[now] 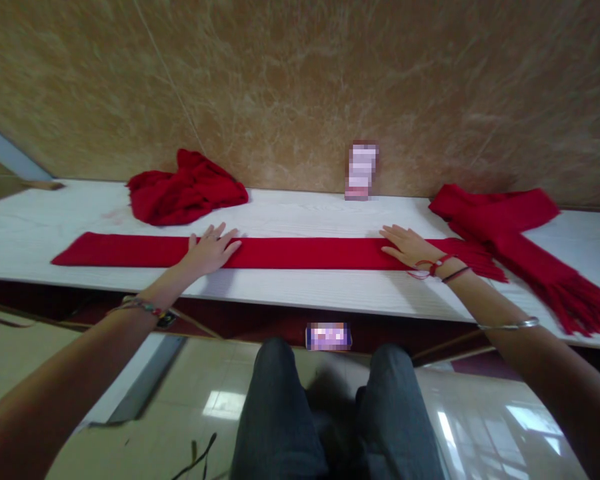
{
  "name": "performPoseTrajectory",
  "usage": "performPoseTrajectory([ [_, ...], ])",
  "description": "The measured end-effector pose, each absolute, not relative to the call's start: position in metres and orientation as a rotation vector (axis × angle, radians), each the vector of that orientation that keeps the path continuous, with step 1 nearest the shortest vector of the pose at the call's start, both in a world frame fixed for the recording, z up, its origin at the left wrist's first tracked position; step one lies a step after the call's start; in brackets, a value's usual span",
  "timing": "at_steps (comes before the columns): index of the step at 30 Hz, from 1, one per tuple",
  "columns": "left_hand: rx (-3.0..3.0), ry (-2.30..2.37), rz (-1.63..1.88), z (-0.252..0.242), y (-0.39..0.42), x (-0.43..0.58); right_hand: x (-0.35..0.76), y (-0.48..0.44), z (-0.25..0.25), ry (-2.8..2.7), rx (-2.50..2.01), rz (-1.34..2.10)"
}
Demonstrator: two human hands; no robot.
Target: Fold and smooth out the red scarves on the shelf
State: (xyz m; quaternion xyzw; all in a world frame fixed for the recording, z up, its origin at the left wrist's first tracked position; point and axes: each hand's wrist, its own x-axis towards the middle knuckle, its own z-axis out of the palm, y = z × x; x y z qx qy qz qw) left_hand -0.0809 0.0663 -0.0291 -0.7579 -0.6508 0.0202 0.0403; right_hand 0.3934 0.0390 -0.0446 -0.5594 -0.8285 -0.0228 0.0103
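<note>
A long red scarf (300, 253) lies flat in a narrow folded strip along the white table. Its fringed end is at the right, and its plain end at the left. My left hand (211, 251) rests palm down on the scarf's left half, fingers spread. Farther right, my right hand (409, 248) also lies flat on it, near the fringe, with the fingers stretched out. Neither hand grips the cloth.
Behind the strip, a crumpled red cloth (187, 190) sits at the left. Another fringed red scarf (510, 230) lies bent at the right, against the strip's fringe. A blurred-out upright item (361, 171) stands by the marbled wall (300, 87). The white table (300, 293) has its front edge before my knees.
</note>
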Motion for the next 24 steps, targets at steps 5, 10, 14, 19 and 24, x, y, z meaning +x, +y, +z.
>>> performPoseTrajectory([
  [5,-2.451,-1.890,0.120,-0.032,0.054,-0.044,0.400,0.045,-0.014,-2.742,-1.685,0.186],
  [10,-2.586,-1.793,0.151,-0.039,0.053,-0.029,0.400,0.059,0.012,-2.762,-1.974,0.469],
  [14,-2.586,-1.778,0.122,-0.041,0.054,-0.030,0.394,0.071,0.014,-2.765,-2.058,0.545],
  [19,-2.615,-1.761,0.095,-0.040,0.056,-0.029,0.406,0.080,0.014,-2.847,-1.915,0.492],
  [24,-2.631,-1.782,0.044,-0.042,0.072,-0.003,0.414,0.091,0.058,-2.896,-1.719,0.638],
])
